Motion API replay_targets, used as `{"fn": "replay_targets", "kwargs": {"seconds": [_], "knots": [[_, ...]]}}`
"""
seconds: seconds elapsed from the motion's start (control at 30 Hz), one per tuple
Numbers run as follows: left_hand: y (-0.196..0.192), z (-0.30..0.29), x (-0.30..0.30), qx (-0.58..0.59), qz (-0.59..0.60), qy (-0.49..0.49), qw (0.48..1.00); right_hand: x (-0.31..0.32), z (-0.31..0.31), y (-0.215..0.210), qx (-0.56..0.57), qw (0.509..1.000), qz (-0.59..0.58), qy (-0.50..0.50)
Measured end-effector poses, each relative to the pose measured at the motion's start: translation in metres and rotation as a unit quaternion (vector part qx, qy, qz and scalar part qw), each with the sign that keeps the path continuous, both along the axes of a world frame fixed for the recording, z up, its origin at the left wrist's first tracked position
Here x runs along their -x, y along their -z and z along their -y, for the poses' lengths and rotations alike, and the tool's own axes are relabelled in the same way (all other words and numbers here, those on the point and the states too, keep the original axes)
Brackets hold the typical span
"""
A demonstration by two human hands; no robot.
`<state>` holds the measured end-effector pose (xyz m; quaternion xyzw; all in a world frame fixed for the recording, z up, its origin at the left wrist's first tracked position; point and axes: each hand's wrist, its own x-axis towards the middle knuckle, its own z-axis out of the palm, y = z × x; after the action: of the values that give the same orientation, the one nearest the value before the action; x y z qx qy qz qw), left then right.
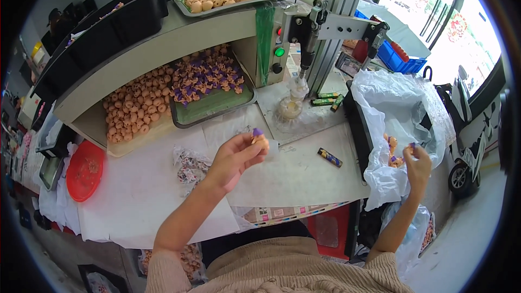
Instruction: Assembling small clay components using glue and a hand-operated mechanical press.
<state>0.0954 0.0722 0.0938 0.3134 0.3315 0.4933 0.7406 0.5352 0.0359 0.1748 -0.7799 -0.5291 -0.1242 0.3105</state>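
Observation:
My left hand (239, 158) is raised over the middle of the table, thumb and fingers pinched on a small doll body (258, 135) with a purple top and peach limbs. Off to the right, my right hand (418, 167) hangs over a bin lined with white plastic (382, 106). Its fingers are closed on a small doll piece (413, 145), of which only a purple bit shows. Just beside it, several peach-and-purple doll figures (392, 152) lie in the liner. Between my hands stands a press (308, 38) with a round clear fixture (289, 107) beneath it.
Round peach doll heads (138, 100) are heaped under the shelf, by a tray (184, 122) of purple-clothed bodies. More heads fill a green tray (228, 1) on top. Batteries (330, 157) lie on the table; a red basin (86, 171) and black bins (108, 32) stand left.

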Motion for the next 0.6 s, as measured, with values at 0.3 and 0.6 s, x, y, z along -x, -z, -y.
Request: {"fn": "replay_targets", "kwargs": {"seconds": [0.3, 0.6], "knots": [[0.031, -0.109, -0.084, -0.065, -0.233, -0.037, 0.970, -0.013, -0.008, 0.021, 0.003, 0.997, 0.056, -0.061], [0.069, -0.145, -0.118, -0.281, -0.434, -0.211, 0.830, 0.122, 0.023, -0.021, -0.075, 0.935, -0.049, -0.343]]}}
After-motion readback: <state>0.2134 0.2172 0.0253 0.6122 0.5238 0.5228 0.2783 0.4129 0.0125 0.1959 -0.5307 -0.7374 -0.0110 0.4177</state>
